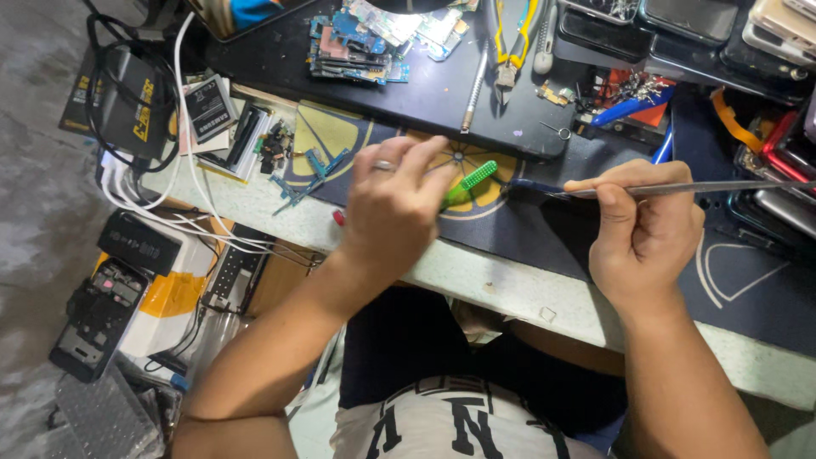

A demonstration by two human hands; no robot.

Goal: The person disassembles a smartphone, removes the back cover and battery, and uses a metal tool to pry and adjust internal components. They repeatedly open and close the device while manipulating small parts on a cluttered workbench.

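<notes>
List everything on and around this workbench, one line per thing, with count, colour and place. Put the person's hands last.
green tool: one, green ridged handle, in the left hand's grip
metal tweezers: one, silver, in the right hand's grip, lying level
work mat: one, dark blue with yellow pattern, under both hands
circuit boards: a pile, blue and green, top centre
pliers: one, yellow handles, top centre
phones: several, dark and pale, stacked top right
battery: one, black and white, upper left
white cables: a bundle, left bench edge
opened phone: one, black, lower left
ring: one, silver, on a left finger
left hand: closed on the green tool
right hand: closed on the tweezers
</notes>
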